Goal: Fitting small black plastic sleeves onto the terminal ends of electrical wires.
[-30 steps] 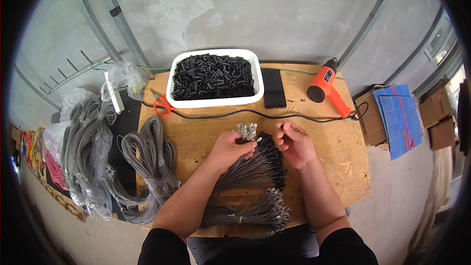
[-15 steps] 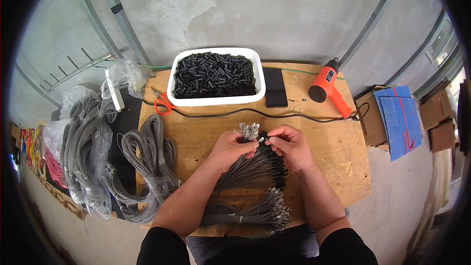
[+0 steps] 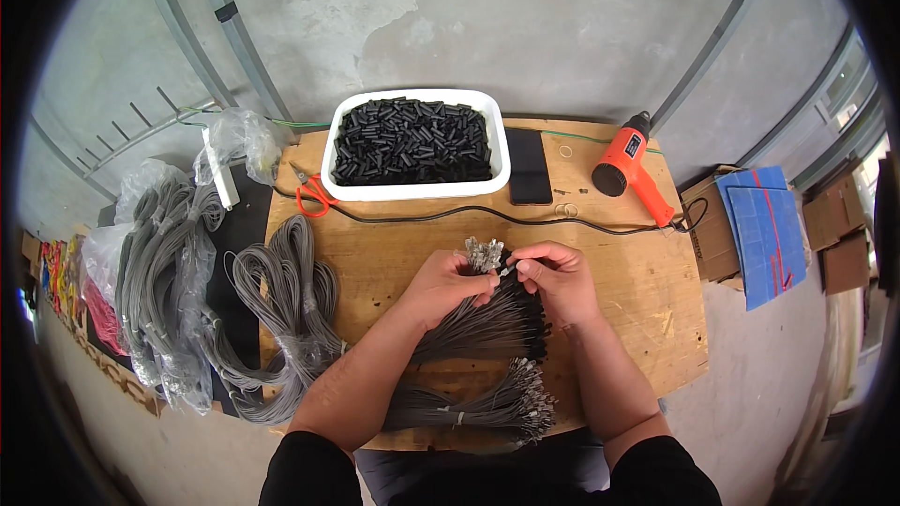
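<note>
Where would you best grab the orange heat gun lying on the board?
Probably by the slim handle of the heat gun, from above and the near right. It lies flat, handle angled toward the board's right edge, thick barrel pointing away; mind the black cord trailing from it.

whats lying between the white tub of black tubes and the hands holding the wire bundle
In the head view, a black cable runs across the wooden tabletop between the white tub and the left hand and right hand; otherwise bare wood.
</note>
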Tool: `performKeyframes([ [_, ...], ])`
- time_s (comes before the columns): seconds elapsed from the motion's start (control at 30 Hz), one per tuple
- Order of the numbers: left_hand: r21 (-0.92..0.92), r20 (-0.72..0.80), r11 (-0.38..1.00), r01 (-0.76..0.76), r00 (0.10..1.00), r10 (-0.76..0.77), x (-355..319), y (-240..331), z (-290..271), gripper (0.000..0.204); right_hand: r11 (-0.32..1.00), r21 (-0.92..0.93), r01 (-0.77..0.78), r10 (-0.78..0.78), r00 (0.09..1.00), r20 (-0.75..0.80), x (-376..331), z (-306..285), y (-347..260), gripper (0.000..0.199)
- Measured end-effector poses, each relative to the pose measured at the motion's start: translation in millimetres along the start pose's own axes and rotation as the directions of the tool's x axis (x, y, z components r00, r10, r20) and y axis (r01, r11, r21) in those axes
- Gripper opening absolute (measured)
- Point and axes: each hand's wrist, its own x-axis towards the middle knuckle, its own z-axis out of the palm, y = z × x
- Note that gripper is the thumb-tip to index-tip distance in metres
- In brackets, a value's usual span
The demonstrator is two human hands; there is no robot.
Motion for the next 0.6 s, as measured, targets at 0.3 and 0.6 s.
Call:
performKeyframes([
  [0.3,0.024,-0.007,1.000,0.001,1.000,-0.001,-1.1,1.2,2.0,0.012,1.000,0.001,-0.012,0.012,1.000,-0.022,-1.3,4.3,-2.8,0.012],
  [0.6,0.074,-0.008,0.997,-0.001,1.000,0.001,-2.4,2.4,2.5,0.011,1.000,-0.022,-0.013,0.013,1.000,-0.009,-1.1,4.3,-1.3,0.006],
])
